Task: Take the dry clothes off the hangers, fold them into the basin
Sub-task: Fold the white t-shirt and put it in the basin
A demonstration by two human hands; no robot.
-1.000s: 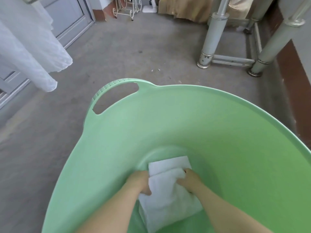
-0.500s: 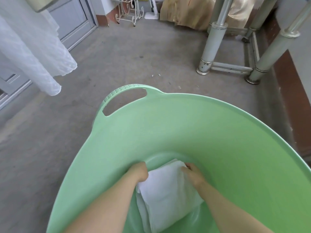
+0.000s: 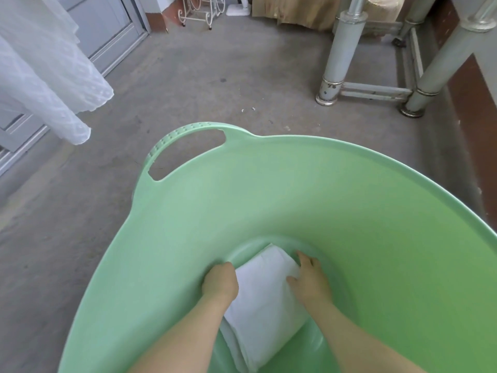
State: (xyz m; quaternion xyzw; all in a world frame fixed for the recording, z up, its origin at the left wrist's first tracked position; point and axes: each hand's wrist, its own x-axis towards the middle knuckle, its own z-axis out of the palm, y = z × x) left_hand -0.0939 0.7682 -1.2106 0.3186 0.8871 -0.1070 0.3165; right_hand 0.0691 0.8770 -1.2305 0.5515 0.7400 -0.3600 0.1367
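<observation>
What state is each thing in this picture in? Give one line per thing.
basin, upright on the floor, one cloth inside.
cloth, folded, lying on the basin's bottom.
left hand, fingers curled, gripping the cloth's left edge.
right hand, fingers straight, touching the cloth's right side.
lace garment, hanging, not yet taken down.

Left hand (image 3: 220, 282) sits knuckles-up; right hand (image 3: 309, 284) lies with fingers splayed.

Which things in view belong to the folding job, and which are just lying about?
Job: green basin, folded white cloth in it, left hand and right hand at its sides, white lace garment hanging left.
Lying about: metal stand legs, white wire rack, grey door.
</observation>
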